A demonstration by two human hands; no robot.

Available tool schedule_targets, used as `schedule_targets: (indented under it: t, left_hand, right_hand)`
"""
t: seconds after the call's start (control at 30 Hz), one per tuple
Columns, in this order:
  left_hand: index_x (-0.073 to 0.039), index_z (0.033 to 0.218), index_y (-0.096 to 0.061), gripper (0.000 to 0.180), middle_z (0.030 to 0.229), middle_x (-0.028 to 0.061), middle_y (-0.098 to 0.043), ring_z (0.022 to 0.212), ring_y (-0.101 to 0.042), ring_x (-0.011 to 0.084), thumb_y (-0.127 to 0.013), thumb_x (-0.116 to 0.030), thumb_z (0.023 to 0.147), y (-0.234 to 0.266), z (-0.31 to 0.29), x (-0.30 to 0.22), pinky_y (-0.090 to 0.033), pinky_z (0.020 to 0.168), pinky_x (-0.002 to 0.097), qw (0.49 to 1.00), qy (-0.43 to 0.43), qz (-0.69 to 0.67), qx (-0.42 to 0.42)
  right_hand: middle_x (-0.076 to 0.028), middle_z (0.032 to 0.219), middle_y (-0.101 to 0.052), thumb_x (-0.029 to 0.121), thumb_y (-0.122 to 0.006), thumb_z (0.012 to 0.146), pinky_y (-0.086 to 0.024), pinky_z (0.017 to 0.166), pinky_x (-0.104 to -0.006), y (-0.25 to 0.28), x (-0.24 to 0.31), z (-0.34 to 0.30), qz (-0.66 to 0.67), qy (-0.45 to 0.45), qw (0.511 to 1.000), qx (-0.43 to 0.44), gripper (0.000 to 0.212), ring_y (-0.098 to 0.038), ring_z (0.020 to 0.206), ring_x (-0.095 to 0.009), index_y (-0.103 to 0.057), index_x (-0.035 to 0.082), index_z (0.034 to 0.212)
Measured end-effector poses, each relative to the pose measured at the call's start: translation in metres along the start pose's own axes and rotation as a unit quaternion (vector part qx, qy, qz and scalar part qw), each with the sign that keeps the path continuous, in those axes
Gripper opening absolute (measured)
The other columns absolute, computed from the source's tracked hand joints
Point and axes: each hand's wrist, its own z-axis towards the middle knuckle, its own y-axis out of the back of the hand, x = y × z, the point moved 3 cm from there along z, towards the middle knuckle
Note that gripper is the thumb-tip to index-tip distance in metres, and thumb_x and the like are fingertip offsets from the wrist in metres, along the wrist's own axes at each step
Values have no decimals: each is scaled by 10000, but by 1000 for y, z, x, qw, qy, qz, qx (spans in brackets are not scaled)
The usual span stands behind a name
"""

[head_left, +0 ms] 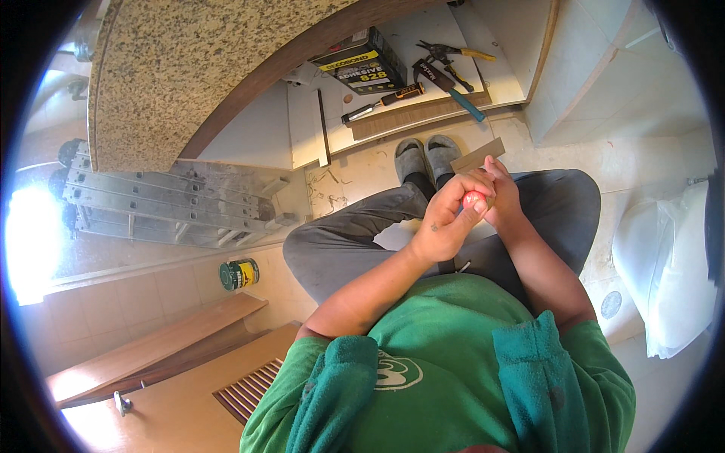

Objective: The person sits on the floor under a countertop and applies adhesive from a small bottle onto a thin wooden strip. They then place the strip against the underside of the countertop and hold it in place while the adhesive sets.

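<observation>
Both hands meet in front of my lap. My left hand is closed round a tool handle whose rounded red end shows beside the thumb; the rest of the tool is hidden. Against it, my right hand is closed with its fingertips at a flat brown strip, which sticks out beyond the hands. Much of the right hand's grip is covered by the left hand. Beneath the hands, a pale piece shows between my legs; its kind is unclear.
In the cabinet ahead lie a chisel, a hammer, yellow-handled pliers and a black-and-yellow adhesive tin. A granite counter overhangs at left. Further left are a ladder, a green can and a louvred door. White plastic sheeting hangs right.
</observation>
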Motion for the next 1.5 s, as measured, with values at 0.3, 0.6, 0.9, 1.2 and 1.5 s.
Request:
schedule_targets:
  t: [0.3, 0.6, 0.9, 1.2, 1.5]
  left_hand:
    - [-12, 1081, -582, 150, 1079, 105, -631, 1191, -576, 250, -519, -148, 1092, 3, 0, 9, -425, 1054, 388, 998, -8, -46, -40]
    - [2, 908, -637, 554, 1078, 150, -683, 1148, -589, 281, -364, -423, 1136, 15, -1, 18, -419, 1056, 417, 989, 54, -66, -122]
    - [66, 1236, -661, 589, 1386, 231, -616, 1447, -434, 355, -322, -398, 1105, 18, 2, -4, -296, 1212, 475, 998, 37, -45, 1]
    - [-6, 1323, -674, 371, 1336, 159, -665, 1351, -512, 320, -626, -159, 989, 28, 12, -30, -337, 1173, 447, 983, 60, 102, 143]
    - [-38, 1059, -794, 168, 1053, 78, -761, 1127, -592, 272, -745, -136, 932, 31, 21, -34, -428, 1049, 417, 976, 39, 137, 166]
  right_hand:
    - [-103, 912, -649, 270, -563, 1083, -539, 822, -386, 33, -4, 12, -25, 25, 999, 2, 189, -658, 873, -234, -551, 82, 1094]
    - [-98, 892, -652, 270, -568, 1080, -535, 827, -387, 11, 3, 3, -54, 40, 997, -47, 189, -655, 861, -229, -558, 83, 1100]
    - [-75, 979, -626, 285, -521, 1100, -524, 904, -390, 14, -2, 10, -8, -7, 1000, 6, 203, -643, 947, -210, -532, 84, 1130]
    - [-72, 977, -648, 298, -530, 1089, -548, 822, -355, 3, -1, -1, -83, -84, 990, 73, 221, -664, 903, -188, -588, 85, 1084]
    - [-96, 980, -678, 297, -434, 1127, -549, 841, -328, 3, -4, -5, -220, -62, 969, 94, 329, -687, 903, -184, -622, 28, 1111]
